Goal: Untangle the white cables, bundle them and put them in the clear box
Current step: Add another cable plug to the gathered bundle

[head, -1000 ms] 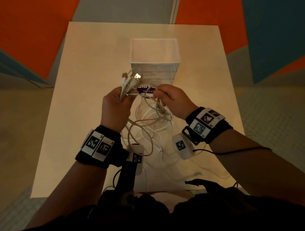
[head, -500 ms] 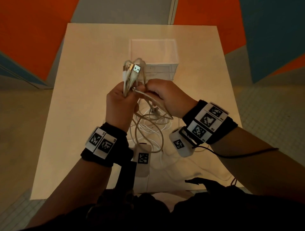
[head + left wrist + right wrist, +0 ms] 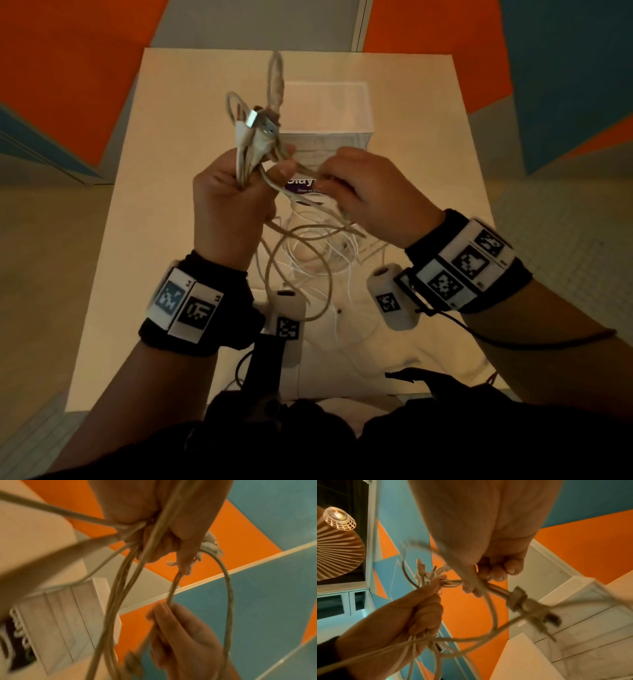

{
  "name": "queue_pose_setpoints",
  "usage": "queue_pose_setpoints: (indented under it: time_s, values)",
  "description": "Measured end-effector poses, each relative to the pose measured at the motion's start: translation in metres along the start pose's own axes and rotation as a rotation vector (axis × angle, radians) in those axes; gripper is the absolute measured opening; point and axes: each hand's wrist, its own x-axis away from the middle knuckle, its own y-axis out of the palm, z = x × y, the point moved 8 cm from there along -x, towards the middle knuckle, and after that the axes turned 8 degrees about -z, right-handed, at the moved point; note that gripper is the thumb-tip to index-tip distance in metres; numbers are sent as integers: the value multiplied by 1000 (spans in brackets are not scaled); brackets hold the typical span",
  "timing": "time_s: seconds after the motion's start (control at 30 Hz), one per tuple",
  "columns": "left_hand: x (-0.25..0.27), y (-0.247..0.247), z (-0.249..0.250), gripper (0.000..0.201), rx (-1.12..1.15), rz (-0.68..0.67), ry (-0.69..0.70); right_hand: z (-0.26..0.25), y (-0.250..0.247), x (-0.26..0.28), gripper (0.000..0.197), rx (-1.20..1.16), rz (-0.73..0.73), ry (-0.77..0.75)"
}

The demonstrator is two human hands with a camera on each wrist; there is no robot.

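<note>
My left hand (image 3: 233, 202) grips a bunch of white cables (image 3: 257, 144) in its fist, their USB plugs sticking up above it. The same left hand (image 3: 412, 616) shows in the right wrist view, fist closed round the strands. My right hand (image 3: 363, 192) pinches one cable strand just right of the left fist, and that strand's plug (image 3: 522, 601) hangs past its fingers. Loose loops (image 3: 308, 253) droop between my wrists over the table. The clear box (image 3: 329, 113) stands behind my hands, its front wall partly hidden by them.
The beige table (image 3: 154, 205) has bare room left and right of the box. A white container with a purple label (image 3: 301, 185) stands under my hands. Orange and teal walls surround the table; a lamp (image 3: 337, 519) hangs overhead.
Both hands have risen with the cables and drawn apart again after closing up. A long cable loop now sticks up above the left fist.
</note>
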Motion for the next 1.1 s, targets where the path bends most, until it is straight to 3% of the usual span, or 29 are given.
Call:
queue_pose_setpoints:
  time_s: [0.13, 0.2, 0.23, 0.3, 0.4, 0.5, 0.57, 0.63, 0.7, 0.73, 0.83, 0.87, 1.0, 1.1]
  values:
    - [0, -24, -1, 30, -320, -45, 1, 49, -18, 43, 22, 159, 26, 236]
    - [3, -37, 1, 25, -381, -42, -16, 80, -27, 77, 19, 254, 25, 346]
    - [4, -44, 2, 16, -326, -23, -22, 97, -29, 95, 17, 296, 22, 401]
    - [6, -53, 3, 26, -79, 40, -32, 137, -28, 129, 13, 357, -6, 540]
    - [4, -49, 6, 26, 126, 32, -23, 186, -13, 167, 15, 372, -194, 737]
    - [2, -29, 9, 23, 120, -48, -18, 189, 17, 177, 33, 269, -494, 774]
    - [3, -16, 9, 24, 132, -75, -31, 166, 16, 156, 42, 196, -478, 704]
    - [3, -6, 11, 24, 161, -96, -26, 114, -16, 114, 33, 182, -141, 460]
    - [2, 4, 14, 24, 183, -123, -5, 42, -43, 80, 30, -41, 133, 174]
    - [2, 9, 17, 24, 195, -137, 7, 13, -41, 63, 35, -221, 131, 91]
    - [4, 20, 27, 23, 232, -188, 63, -39, 8, 21, 59, -486, -164, 52]
    - [5, 21, 31, 23, 221, -202, 82, -45, 23, 13, 56, -471, -191, 36]
    - [5, 10, 35, 22, 192, -213, 94, -31, 43, 13, 22, -184, -30, -61]
    - [2, -10, 36, 23, 201, -149, 90, 13, 60, 41, 27, 27, -143, 37]
